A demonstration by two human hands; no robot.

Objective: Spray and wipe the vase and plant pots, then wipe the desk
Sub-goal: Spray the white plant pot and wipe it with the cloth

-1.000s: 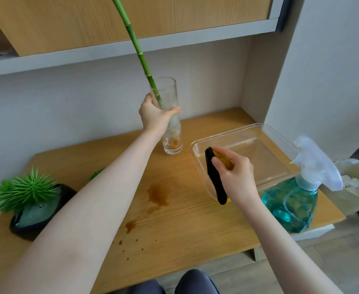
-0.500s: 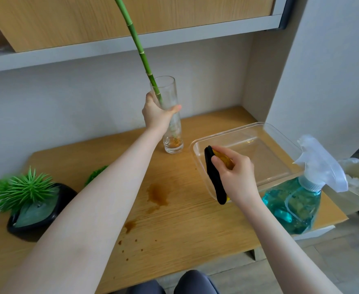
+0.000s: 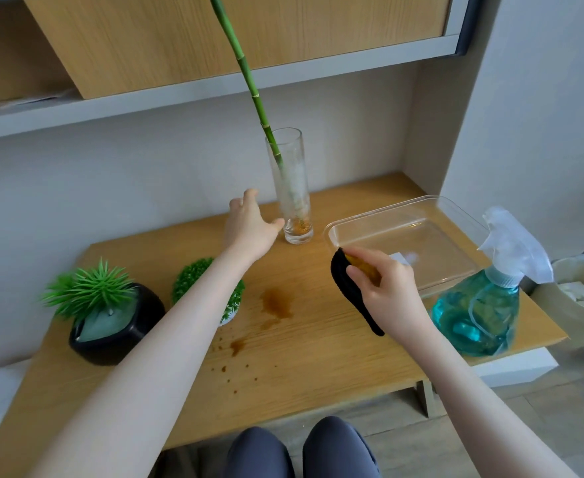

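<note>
Both hands differ: left hand (image 3: pixel 249 224) open beside the vase (image 3: pixel 292 198), touching nothing — right hand (image 3: pixel 385 291) pinches the cloth (image 3: pixel 347 288), probably ready for wiping the bench (image 3: pixel 318 357).

The left hand (image 3: pixel 249 224) has let go of the vase (image 3: pixel 292 198), now open beside it.

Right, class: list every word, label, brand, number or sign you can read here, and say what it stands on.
None can be read: the spray bottle, glass vase, clear plastic tray, black plant pot and cupboard front show no legible text.
</note>
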